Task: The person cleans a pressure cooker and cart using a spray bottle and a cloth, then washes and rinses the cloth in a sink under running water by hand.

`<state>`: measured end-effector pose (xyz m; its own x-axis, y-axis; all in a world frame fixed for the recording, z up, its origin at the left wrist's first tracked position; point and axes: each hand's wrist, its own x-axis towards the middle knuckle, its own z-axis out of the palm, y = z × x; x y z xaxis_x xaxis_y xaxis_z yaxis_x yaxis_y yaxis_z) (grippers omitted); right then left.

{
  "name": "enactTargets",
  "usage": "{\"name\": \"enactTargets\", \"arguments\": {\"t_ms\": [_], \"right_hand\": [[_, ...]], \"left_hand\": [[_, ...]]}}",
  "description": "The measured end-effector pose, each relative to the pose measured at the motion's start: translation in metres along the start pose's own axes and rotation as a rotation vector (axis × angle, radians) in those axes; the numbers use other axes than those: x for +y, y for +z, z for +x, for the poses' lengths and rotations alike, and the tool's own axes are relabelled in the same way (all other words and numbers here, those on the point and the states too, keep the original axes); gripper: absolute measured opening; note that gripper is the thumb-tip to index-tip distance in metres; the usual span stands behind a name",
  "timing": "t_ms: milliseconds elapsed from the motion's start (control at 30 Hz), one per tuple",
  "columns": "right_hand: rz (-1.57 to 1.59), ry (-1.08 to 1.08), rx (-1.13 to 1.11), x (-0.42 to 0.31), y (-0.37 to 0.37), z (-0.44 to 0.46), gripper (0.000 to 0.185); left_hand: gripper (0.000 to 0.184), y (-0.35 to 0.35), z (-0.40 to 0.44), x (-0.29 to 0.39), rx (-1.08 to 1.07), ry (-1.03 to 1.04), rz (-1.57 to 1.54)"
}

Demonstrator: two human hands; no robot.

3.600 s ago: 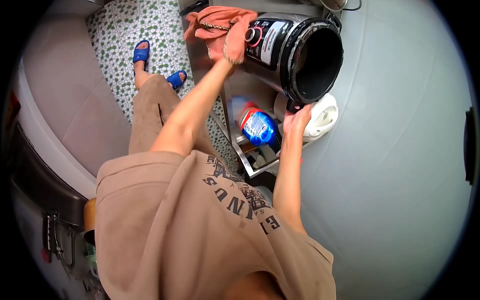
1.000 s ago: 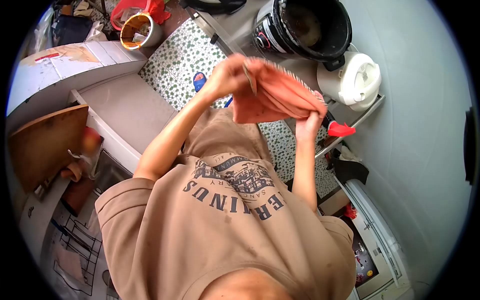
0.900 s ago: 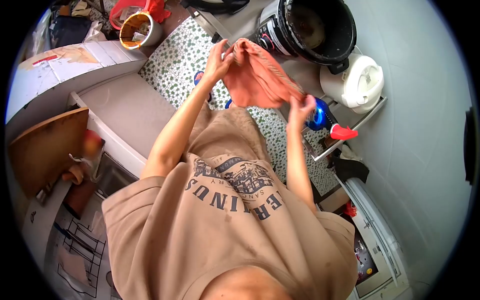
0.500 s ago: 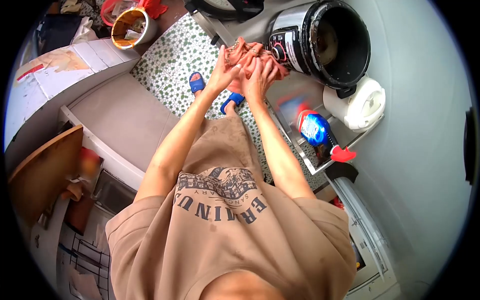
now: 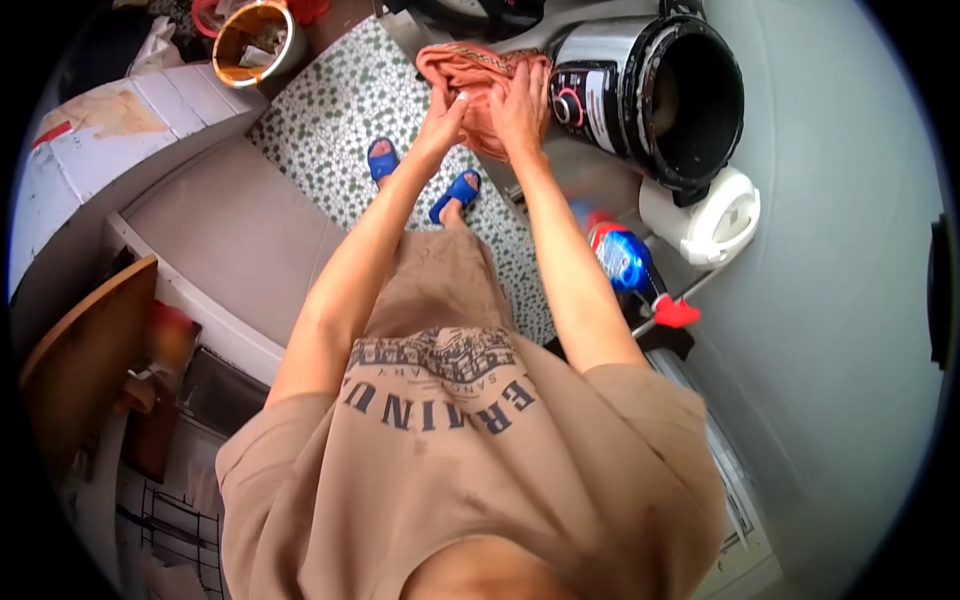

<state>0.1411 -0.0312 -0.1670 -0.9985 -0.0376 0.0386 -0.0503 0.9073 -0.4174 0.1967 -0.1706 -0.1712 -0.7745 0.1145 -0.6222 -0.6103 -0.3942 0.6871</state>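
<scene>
Cloth of coral-orange fabric point(image 5: 480, 85) sits bunched between the left hand point(image 5: 440, 130) and right hand point(image 5: 521, 108), both gripping it; I'd judge this a gathering step, the next move calling for an even hold (silver-and-black metal cylindrical cooker point(image 5: 634, 100) just beyond, rightward).

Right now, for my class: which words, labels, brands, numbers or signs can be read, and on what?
"ER" and "INU", upside down, on the brown shirt; folds distort what lies between.
"SANC" and "ARY", smaller, on the shirt.
Blue bottle label: too blurred to read.
Pot's control panel: too small to read.
Orange cloth: no text visible.
</scene>
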Motion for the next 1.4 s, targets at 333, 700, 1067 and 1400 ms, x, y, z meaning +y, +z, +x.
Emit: {"name": "enactTargets", "arguments": {"t_ms": [333,700,1067,1400], "right_hand": [[0.057,-0.169,-0.194,0.034,-0.04,-0.077,0.052],[-0.128,-0.264,-0.137,0.086,-0.047,-0.142,0.075],[-0.119,-0.292,-0.059,0.093,-0.05,-0.169,0.058],[-0.308,-0.367,-0.107,0.078,-0.049,-0.139,0.066]], "left_hand": [[0.051,0.056,-0.054,-0.084,-0.232,-0.285,-0.225],[0.057,0.02,-0.045,-0.058,0.2,-0.056,-0.231],[0.053,0.034,0.056,-0.054,0.446,0.326,0.753],[0.063,0.029,0.044,-0.035,0.343,0.082,0.683]]}}
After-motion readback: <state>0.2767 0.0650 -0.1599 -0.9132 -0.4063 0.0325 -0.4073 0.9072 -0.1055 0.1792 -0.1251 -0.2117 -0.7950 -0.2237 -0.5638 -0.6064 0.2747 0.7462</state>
